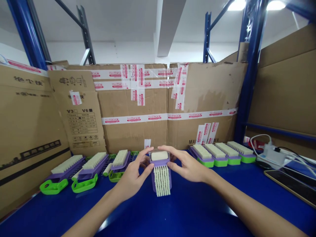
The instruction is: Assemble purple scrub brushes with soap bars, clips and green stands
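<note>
In the middle of the view, a purple scrub brush [162, 181] with rows of cream bristles is tilted up above the blue surface. At its top end sits a clear-rimmed piece [159, 156] with a white block in it. My left hand [134, 172] is closed on the left edge of that end, thumb in front and fingers behind. From the right, my right hand [190, 166] grips the opposite edge, with its thumb near the purple rim and its fingers over the top. The back of the brush and some fingertips are hidden.
Several purple brushes [92, 164] with green parts lie at the left on the blue table [158, 220]. More brushes with green ends [221, 161] line the back right. Cardboard walls [133, 131] enclose the back. At the right are a phone [291, 186] and a power strip [274, 154] with cables.
</note>
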A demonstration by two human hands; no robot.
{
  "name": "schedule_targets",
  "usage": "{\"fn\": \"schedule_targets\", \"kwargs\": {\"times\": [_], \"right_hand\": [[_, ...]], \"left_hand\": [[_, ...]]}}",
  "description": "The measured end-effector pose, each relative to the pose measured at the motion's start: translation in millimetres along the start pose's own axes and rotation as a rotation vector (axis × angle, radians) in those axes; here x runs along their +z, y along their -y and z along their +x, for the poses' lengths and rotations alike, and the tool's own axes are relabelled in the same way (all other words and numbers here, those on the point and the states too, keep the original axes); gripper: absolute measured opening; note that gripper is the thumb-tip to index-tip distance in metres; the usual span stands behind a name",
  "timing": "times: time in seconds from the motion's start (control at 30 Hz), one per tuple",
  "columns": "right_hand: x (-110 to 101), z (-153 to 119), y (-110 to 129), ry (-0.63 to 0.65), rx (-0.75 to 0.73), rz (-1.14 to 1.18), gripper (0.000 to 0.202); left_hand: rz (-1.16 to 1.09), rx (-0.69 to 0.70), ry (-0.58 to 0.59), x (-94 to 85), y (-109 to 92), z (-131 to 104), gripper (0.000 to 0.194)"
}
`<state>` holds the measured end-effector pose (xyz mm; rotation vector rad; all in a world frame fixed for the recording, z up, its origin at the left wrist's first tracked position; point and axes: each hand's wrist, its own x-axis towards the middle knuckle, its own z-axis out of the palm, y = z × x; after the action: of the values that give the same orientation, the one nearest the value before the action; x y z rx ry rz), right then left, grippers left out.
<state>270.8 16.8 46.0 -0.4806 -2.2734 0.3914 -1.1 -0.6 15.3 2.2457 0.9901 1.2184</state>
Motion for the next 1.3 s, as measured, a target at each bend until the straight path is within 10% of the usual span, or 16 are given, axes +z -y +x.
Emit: {"fn": "schedule_targets", "kwargs": {"times": [1.3], "right_hand": [[6.8,0.3,-4.4,0.014,0.047,-0.026,0.050]], "left_hand": [[0.093,0.057,-0.030,3.0,6.6,2.6,0.053]]}}
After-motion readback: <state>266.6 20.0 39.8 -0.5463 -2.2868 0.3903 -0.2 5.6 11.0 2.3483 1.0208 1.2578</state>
